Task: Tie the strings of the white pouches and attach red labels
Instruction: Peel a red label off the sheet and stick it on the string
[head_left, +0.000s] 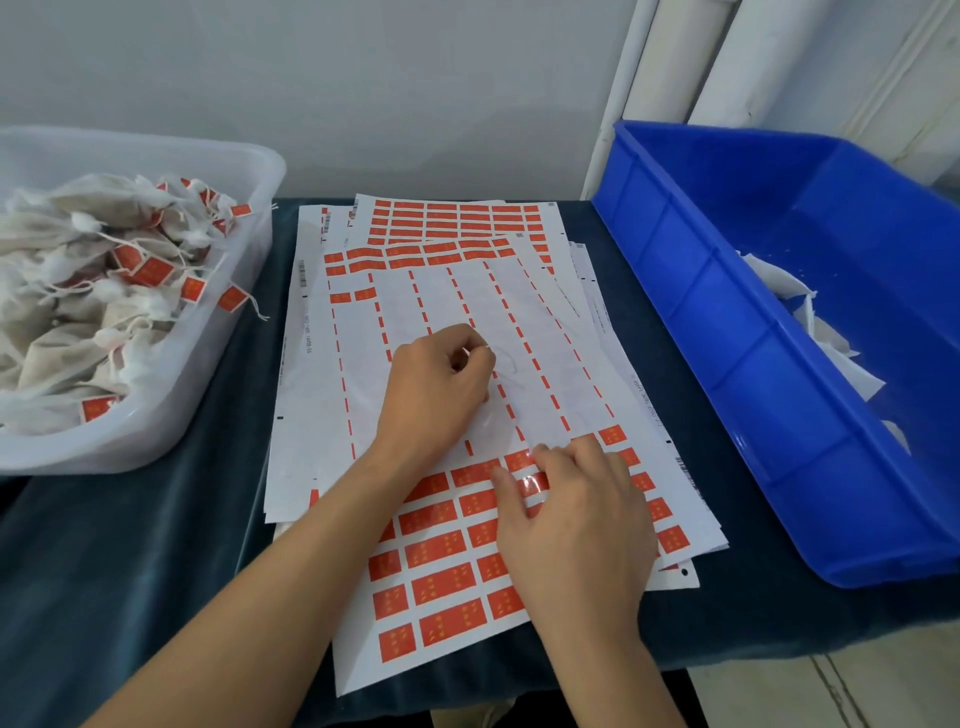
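Observation:
Label sheets (467, 322) lie stacked on the dark cloth, and the top one holds rows of red labels (447, 582) in its lower part. My left hand (439, 387) rests on the bare middle of the sheet. Its fingers are curled and its thumb and forefinger pinch a thin white string (511, 364). My right hand (574, 514) lies over the label rows, its fingertips pinching a glossy red label (535, 483) whose edge is lifted off the sheet. No pouch shows clearly under either hand.
A clear plastic bin (208, 364) at the left is heaped with white pouches bearing red labels (104, 280). At the right a blue crate (727, 332) holds a few white pouches (831, 332). White pipes stand behind the crate.

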